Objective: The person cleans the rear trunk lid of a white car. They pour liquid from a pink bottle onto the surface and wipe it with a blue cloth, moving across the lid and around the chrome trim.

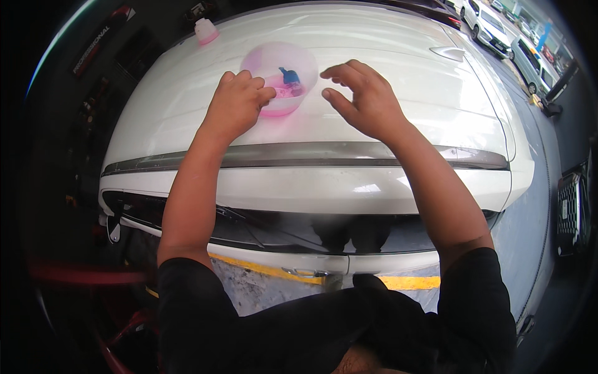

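Note:
On the white car roof [398, 68] stands a round translucent plastic tub [255, 57] with pink contents. A small blue object [289, 76] of unclear kind shows inside it. My left hand [238, 103] is closed at the tub's near left rim, thumb and fingers pinched there. Whether a small pale item is also between those fingers, I cannot make out. To the right of the tub, my right hand [369, 100] hovers with thumb and fingers apart and nothing in them, its fingertips just short of the tub wall.
Farther back on the roof's left side sits a small white-and-pink container [206, 31]. A fin antenna [447, 53] rises at the right. A grey roof rail [349, 153] runs across in front of me, above the dark side windows [286, 234]. Other cars [489, 28] are parked at upper right.

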`<state>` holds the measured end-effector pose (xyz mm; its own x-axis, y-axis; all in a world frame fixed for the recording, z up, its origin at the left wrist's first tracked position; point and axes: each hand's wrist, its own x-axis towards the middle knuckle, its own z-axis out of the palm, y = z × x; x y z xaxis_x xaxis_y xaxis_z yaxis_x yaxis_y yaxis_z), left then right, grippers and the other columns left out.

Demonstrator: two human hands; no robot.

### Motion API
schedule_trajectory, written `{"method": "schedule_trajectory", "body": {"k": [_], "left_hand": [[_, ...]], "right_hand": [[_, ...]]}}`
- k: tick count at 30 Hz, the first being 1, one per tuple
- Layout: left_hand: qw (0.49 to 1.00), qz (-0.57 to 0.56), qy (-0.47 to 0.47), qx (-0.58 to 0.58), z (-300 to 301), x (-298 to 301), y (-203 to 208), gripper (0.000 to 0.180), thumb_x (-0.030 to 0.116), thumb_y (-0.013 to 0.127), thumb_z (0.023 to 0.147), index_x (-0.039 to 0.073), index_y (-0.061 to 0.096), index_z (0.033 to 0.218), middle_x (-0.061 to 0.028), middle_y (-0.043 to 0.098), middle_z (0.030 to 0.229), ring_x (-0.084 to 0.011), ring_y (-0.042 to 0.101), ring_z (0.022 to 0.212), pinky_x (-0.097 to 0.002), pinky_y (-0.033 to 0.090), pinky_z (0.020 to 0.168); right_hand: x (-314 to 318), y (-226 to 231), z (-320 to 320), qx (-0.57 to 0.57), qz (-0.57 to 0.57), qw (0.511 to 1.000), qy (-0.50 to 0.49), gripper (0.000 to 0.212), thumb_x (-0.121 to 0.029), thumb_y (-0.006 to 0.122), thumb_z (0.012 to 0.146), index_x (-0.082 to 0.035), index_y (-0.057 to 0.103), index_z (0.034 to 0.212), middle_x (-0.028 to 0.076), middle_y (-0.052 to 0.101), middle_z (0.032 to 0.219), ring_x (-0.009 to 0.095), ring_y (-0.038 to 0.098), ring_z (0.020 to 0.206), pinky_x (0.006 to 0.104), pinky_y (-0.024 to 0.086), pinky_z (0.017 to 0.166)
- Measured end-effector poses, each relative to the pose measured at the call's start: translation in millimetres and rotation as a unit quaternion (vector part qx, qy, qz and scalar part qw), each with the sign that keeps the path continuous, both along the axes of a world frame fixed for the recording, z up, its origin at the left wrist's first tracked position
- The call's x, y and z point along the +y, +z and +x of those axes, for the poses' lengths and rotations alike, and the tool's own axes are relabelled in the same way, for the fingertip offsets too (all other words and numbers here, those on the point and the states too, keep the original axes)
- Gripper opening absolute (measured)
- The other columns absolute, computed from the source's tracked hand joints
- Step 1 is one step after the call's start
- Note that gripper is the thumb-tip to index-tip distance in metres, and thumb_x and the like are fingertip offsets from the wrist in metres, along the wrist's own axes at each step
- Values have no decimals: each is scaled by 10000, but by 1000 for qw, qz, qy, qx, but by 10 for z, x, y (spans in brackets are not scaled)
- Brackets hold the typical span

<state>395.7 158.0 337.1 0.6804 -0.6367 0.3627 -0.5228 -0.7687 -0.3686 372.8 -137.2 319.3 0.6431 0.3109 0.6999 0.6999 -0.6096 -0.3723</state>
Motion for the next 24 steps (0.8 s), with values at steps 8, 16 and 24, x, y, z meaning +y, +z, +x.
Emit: {"method": "schedule_trajectory", "body": {"k": [8,16,24], "left_hand": [[999,-13,-18,25,-203,-443,-18,201,50,637,896,199,760,950,18,638,900,-206,574,945,-392,430,872],[999,-32,4,30,-246,-446,-247,242,43,625,894,223,764,978,15,637,924,-207,581,988,-397,438,894],[996,-44,62,44,-193,-577,-246,242,85,620,920,232,768,1041,7,645,926,-215,595,995,-409,435,903]], "right_hand": [[1057,183,1183,109,-629,768,52,396,-345,648,1016,-216,706,1386,60,717,1360,274,624,1328,432,475,1071],[1196,-67,1224,89,-765,637,11,495,-471,592,1038,-239,647,1471,22,662,1487,203,534,1446,412,346,1181],[980,-184,1491,205,-718,663,56,478,-381,643,989,-176,650,1421,90,708,1363,261,633,1289,415,473,1024]]}}
